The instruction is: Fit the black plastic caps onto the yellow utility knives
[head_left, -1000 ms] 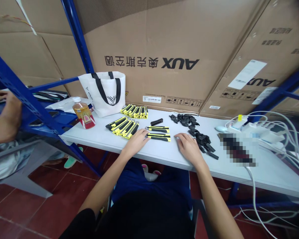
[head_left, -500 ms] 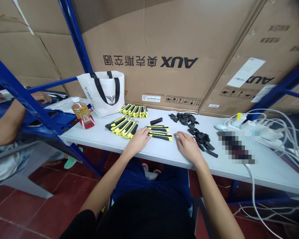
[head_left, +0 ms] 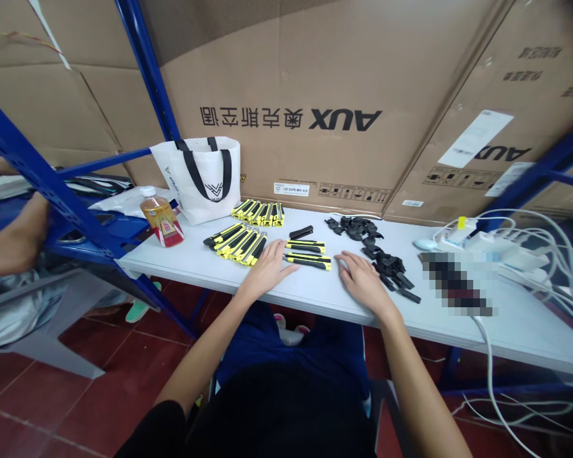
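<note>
My left hand rests on the table with its fingers stretched out and thumb apart, holding nothing. It lies between a row of yellow-and-black utility knives and two more knives, a far one and a near one, whose left ends are close to my fingers. My right hand lies palm down at the table edge, fingers loosely extended and free of any object. Just right of it are loose black plastic pieces. A single long black piece sits behind the two knives.
Behind stand another row of knives, a white bag and a drink bottle. More black pieces lie at the back. A power strip with cables occupies the right. Another person's arm is at far left.
My left hand has drawn slightly left off the near knife's end, and its thumb has spread out. My right hand stays put. The other person's arm at far left has shifted.
</note>
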`<control>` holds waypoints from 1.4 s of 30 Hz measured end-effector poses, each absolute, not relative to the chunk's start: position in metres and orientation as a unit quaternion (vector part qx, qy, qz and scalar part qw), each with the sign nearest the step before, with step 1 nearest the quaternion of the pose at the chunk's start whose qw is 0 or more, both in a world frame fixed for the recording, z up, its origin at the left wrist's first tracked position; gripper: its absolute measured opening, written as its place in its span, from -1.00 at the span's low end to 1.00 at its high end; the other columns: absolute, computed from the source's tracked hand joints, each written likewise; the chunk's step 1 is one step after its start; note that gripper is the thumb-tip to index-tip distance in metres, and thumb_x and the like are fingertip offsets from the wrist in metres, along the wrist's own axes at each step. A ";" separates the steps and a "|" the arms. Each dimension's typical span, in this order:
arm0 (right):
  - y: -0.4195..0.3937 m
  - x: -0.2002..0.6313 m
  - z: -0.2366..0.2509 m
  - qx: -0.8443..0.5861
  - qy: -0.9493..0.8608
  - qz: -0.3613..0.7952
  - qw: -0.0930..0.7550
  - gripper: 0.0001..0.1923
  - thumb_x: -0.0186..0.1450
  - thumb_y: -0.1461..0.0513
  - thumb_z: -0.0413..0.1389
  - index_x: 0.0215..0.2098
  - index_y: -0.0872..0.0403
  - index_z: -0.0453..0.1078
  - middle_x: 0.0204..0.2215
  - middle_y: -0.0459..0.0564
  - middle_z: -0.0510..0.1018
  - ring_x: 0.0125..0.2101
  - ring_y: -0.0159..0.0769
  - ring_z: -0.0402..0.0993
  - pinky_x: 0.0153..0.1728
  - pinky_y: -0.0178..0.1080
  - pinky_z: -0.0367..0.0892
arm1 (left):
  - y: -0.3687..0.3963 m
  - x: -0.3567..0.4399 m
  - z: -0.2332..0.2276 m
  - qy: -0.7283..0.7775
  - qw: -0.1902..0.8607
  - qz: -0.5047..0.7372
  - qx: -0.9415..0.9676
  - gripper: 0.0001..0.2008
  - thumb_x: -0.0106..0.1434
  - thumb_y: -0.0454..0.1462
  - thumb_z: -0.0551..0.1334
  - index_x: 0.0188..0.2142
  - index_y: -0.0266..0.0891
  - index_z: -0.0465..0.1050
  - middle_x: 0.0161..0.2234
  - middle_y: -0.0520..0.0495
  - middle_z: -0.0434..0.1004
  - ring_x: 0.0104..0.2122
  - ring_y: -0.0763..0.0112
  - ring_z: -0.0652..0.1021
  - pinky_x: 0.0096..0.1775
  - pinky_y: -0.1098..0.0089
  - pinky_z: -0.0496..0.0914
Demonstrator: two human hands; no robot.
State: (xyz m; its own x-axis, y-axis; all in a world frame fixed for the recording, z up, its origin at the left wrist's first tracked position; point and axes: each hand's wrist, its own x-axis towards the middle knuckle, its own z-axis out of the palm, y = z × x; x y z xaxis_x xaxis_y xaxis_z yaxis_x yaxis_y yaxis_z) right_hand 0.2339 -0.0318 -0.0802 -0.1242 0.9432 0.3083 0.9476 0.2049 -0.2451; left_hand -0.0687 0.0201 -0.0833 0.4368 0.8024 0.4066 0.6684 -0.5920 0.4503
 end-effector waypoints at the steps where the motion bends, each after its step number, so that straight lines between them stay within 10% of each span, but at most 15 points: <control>1: -0.032 0.235 -0.080 -0.624 -0.756 0.011 0.196 -0.48 0.55 0.07 -0.11 0.37 0.01 0.37 0.41 0.16 0.40 0.40 0.12 0.29 0.39 0.28 0.13 | 0.021 -0.069 -0.084 0.442 0.112 0.297 0.839 -0.29 0.50 0.05 0.22 0.44 -0.30 0.13 0.43 -0.42 0.23 0.45 -0.08 0.26 0.43 -0.03 0.20; 8: -0.035 0.231 -0.075 -0.626 -0.760 0.055 0.167 -0.14 0.47 -0.30 -0.05 0.50 0.03 0.23 0.51 0.22 0.22 0.51 0.12 0.08 0.49 0.31 -0.11 | 0.022 -0.068 -0.087 0.444 0.083 0.276 0.849 -0.49 0.52 0.04 0.19 0.25 -0.25 0.39 0.40 -0.39 0.31 0.40 -0.07 0.36 0.41 -0.04 0.24; 42: -0.036 0.226 -0.071 -0.630 -0.761 0.029 0.149 -0.25 0.51 -0.26 -0.15 0.45 -0.05 0.29 0.49 0.15 0.27 0.50 0.07 0.12 0.49 0.29 -0.08 | 0.020 -0.066 -0.080 0.453 0.069 0.227 0.859 -0.48 0.54 0.03 0.16 0.26 -0.29 0.40 0.44 -0.38 0.28 0.44 0.01 0.30 0.46 0.03 0.16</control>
